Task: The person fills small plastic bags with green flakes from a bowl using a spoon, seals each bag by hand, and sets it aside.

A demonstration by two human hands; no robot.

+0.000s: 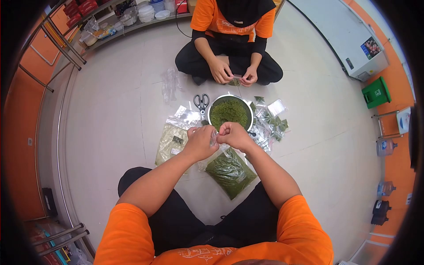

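Note:
My left hand [201, 142] is closed, its fingers pinching a small clear plastic bag [213, 138]. On the bag's other side my right hand [235, 136] pinches its edge with thumb and fingertips. Just beyond my hands stands a round metal bowl [250, 116] holding green crumbly material. Below my hands, between my legs, lies a large clear bag packed with green material [231, 174]. A flat plastic bag with a label [165, 143] is left of my left hand. Black-handled scissors [201, 102] lie beside the bowl. Several small packets with green contents [276, 126] are at the right.
Opposite me a person in an orange shirt [204, 20] sits cross-legged, both hands on a small packet [234, 81]. Loose clear plastic [170, 86] lies on the floor. A metal shelf [132, 27], chest freezer [335, 35] and green bin [376, 92] stand along the sides.

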